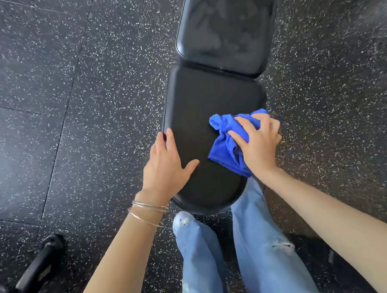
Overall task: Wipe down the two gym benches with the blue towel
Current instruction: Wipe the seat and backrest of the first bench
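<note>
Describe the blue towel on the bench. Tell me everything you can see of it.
The blue towel is a bright royal-blue cloth with a soft, plush, microfibre-like look. It is bunched and creased rather than spread flat, with a knot-like fold at its far end. It lies on the right side of the black seat pad, reaching the pad's right rim, and its near corner seems to overhang the edge. The right hand presses on it with spread fingers, covering much of it.

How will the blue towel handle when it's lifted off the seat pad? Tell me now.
Probably floppy: the blue towel lies bunched in soft folds under the right hand. Likely light for its size, being crumpled cloth. It should slide readily over the smooth seat pad, not roll.
</note>
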Demonstrator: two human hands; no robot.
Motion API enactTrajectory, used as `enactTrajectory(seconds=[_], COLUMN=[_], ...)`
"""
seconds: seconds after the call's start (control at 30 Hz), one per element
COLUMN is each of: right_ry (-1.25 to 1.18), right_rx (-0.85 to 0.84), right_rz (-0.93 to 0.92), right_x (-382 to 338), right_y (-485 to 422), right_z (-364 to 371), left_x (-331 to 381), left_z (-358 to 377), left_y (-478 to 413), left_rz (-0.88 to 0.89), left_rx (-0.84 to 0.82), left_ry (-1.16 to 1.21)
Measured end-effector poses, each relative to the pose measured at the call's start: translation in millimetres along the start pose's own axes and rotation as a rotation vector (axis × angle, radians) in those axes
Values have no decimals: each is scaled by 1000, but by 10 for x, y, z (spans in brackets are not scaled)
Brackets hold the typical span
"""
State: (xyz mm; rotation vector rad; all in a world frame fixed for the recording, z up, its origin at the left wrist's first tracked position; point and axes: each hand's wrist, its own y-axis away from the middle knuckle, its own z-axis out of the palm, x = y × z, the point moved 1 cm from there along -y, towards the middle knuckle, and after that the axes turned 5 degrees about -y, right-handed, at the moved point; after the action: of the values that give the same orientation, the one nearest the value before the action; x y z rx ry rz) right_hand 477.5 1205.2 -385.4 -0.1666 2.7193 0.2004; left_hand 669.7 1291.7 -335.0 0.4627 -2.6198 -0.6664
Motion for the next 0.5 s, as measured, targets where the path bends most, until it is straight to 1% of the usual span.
enactTrajectory(seconds=[0.13,0.23,0.3,0.33,0.37,0.43,0.5], right_ry=[50,82,51,50,70,111,115], right_rx=[-25,-106,-157,-154,-136,-94,-135], right_rz=[5,27,81,94,84,-6,-137], right_x=[60,80,60,52,58,124,250], right_y=[-713,-1271,-1461,-1458,-1394,-1155,-953], right_z=[5,-29,-48,-50,-46,-69,-134], left_x=[87,184,258,291,325,395,465], left_z=[-29,-38,-39,-39,-42,-52,-78], left_y=[-162,-283,-367,-410,-451,-536,-636], left_rz=[-51,-106,-147,-169,-191,-234,-277], left_rx=[-6,-1,6,7,5,5,17], left_ry=[-37,-36,-27,-27,-27,-28,-37])
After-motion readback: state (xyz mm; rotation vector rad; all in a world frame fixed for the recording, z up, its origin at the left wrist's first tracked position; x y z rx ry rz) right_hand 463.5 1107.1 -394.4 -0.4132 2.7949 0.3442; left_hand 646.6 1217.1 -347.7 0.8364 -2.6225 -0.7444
